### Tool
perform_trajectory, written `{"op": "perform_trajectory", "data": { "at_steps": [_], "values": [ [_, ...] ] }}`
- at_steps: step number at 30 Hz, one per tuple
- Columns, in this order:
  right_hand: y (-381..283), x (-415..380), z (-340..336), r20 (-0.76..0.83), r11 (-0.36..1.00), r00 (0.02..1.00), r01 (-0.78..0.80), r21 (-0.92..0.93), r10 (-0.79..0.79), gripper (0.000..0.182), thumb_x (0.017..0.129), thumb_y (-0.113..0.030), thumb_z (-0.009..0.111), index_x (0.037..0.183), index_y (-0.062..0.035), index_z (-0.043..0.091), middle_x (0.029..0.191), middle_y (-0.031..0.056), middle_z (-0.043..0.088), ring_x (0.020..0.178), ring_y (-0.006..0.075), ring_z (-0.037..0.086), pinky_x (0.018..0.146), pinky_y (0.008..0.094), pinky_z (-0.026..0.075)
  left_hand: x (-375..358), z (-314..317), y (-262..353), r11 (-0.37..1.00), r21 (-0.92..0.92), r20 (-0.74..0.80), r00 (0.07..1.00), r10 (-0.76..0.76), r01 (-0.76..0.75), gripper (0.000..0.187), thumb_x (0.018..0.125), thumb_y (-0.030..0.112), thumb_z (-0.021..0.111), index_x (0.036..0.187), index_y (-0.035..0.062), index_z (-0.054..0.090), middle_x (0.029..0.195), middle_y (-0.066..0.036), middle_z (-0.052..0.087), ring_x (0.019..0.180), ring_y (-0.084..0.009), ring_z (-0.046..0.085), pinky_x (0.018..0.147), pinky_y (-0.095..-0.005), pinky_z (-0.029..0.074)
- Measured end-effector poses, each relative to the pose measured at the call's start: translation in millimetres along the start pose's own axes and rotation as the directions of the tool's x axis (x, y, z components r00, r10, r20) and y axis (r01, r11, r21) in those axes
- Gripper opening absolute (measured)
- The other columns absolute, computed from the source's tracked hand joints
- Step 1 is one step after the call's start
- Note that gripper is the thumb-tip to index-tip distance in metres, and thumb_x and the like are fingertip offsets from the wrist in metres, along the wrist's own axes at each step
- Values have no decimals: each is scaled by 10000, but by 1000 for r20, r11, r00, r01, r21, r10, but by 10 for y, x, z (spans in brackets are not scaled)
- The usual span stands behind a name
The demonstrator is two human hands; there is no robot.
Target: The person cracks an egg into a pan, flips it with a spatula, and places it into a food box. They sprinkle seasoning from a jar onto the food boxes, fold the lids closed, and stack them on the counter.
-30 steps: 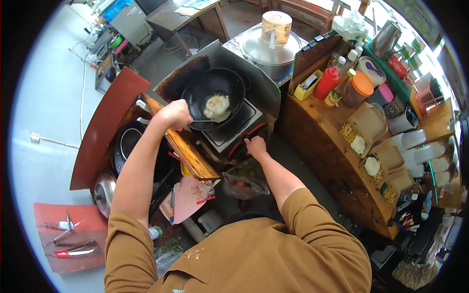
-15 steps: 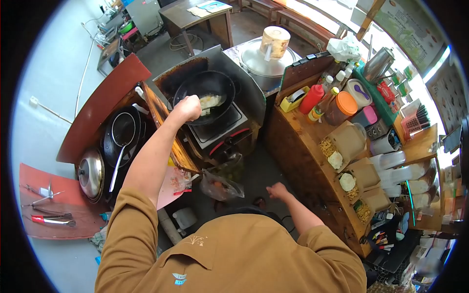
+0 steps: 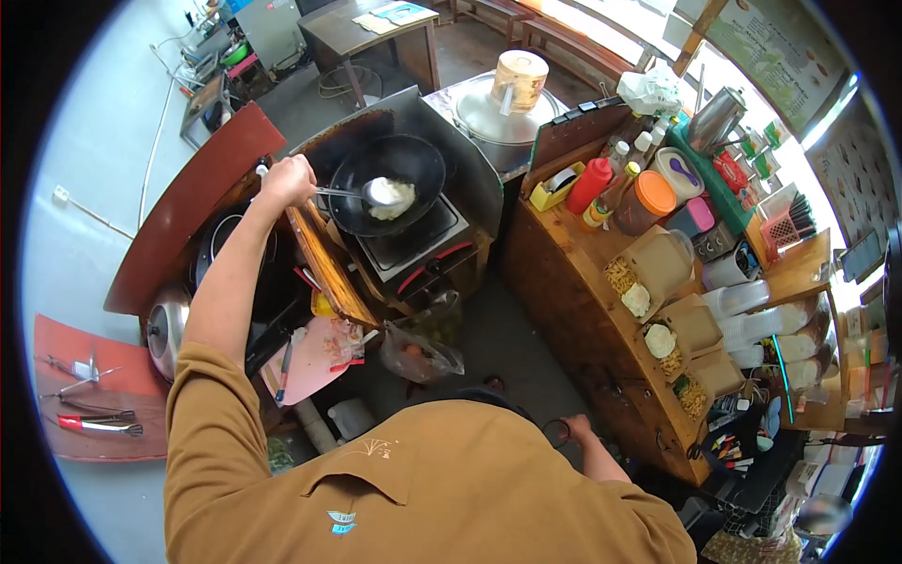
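My left hand (image 3: 289, 180) is closed around the handle of a metal ladle (image 3: 380, 192), at the left edge of the stove. The ladle's shiny rounded head lies inside a black wok (image 3: 425, 167), overlapping a whitish frying egg (image 3: 399, 203). Under the wok is a stove (image 3: 413, 246) with a dark metal screen (image 3: 474, 155) around it. Low beside the wooden counter hangs my right hand (image 3: 581, 430), partly curled next to a thin dark loop (image 3: 556, 433). What its fingers hold, if anything, I cannot tell.
Takeaway boxes (image 3: 691, 324) with noodles and eggs line the counter (image 3: 564, 273), near a red sauce bottle (image 3: 589, 185) and orange-lidded jar (image 3: 648, 199). A knife (image 3: 285, 367) rests on a pink cutting board (image 3: 318, 362). A clear plastic bag (image 3: 421, 352) is below the stove.
My left hand has moved left from over the wok to its side, and the ladle now shows in the wok. My right hand has dropped down and back toward my body.
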State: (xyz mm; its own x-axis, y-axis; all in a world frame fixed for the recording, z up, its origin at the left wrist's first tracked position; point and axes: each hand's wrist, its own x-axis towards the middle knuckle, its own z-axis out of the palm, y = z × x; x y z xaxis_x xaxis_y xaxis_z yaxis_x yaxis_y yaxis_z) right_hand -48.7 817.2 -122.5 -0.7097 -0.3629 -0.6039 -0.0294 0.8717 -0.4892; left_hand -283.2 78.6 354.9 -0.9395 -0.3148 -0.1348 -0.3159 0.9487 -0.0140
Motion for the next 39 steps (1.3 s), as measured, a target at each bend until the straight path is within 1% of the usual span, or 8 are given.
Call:
{"op": "perform_trajectory", "data": {
  "at_steps": [1, 3, 8, 12, 15, 20, 28, 39],
  "values": [
    [-51, -59, 6, 0, 1000, 1000, -4, 2, 4, 411, 895, -377, 619, 762, -2, 722, 727, 158, 711, 644, 258, 713, 652, 377, 556, -47, -42, 9, 984, 166, -55, 997, -49, 57, 131, 778, 134, 698, 897, 89, 732, 931, -122, 744, 952, -297, 720, 804, -430, 567],
    [-188, -169, 28, 157, 795, 836, -548, 261, 525, 370, 914, -299, 618, 772, 30, 707, 725, 149, 712, 614, 238, 707, 589, 368, 553, 41, 107, -215, 969, 246, -132, 991, 6, 26, 114, 779, 146, 701, 875, 101, 741, 921, -121, 741, 929, -296, 719, 806, -421, 572],
    [-537, -465, 127, 188, 647, 797, -582, 492, 574, 306, 929, -237, 613, 802, 27, 699, 740, 135, 709, 626, 229, 699, 525, 364, 539, 141, 311, -535, 911, 412, -246, 965, 90, 20, 78, 785, 153, 690, 836, 112, 734, 904, -127, 736, 909, -286, 719, 810, -418, 580],
    [-1034, -596, 259, 118, 481, 766, -508, 714, 633, 270, 922, -220, 630, 802, 11, 700, 749, 138, 702, 585, 235, 667, 507, 360, 530, 176, 381, -752, 977, 208, -60, 998, -33, 45, 207, 799, 139, 678, 993, 77, 712, 1039, -159, 723, 1000, -334, 699, 884, -441, 556],
    [-1240, -579, 511, 149, 436, 759, -510, 741, 634, 239, 922, -221, 675, 860, 7, 713, 750, 88, 693, 602, 226, 677, 521, 342, 547, 161, 616, -894, 998, 51, -51, 998, -35, 37, 201, 800, 204, 705, 992, 180, 758, 1127, -112, 707, 1060, -314, 674, 928, -435, 537],
    [-1665, -683, 851, 137, 438, 792, -462, 771, 595, 248, 921, -219, 677, 838, 12, 715, 747, 110, 697, 573, 227, 669, 499, 340, 526, 490, 862, -1220, 997, -59, -66, 997, 39, -43, 208, 833, 252, 686, 1012, 187, 771, 1144, -90, 703, 1070, -305, 664, 948, -428, 525],
    [-2209, -877, 1475, 174, 198, 754, -375, 905, 633, 278, 899, -212, 701, 795, 46, 690, 710, 116, 674, 553, 231, 661, 460, 328, 492, 806, 899, -1270, 980, -67, -105, 978, 179, -187, 228, 830, 257, 692, 1040, 208, 766, 1129, -81, 710, 1061, -304, 665, 941, -418, 523],
    [-2612, -1157, 1799, 244, 175, 652, -509, 843, 717, 238, 872, -231, 667, 889, 1, 716, 822, 90, 708, 672, 209, 691, 565, 319, 533, 923, 752, -1049, 921, 12, -309, 875, 373, -389, 167, 865, 242, 658, 1000, 214, 754, 973, -78, 735, 919, -320, 699, 808, -438, 555]
  ]
}}
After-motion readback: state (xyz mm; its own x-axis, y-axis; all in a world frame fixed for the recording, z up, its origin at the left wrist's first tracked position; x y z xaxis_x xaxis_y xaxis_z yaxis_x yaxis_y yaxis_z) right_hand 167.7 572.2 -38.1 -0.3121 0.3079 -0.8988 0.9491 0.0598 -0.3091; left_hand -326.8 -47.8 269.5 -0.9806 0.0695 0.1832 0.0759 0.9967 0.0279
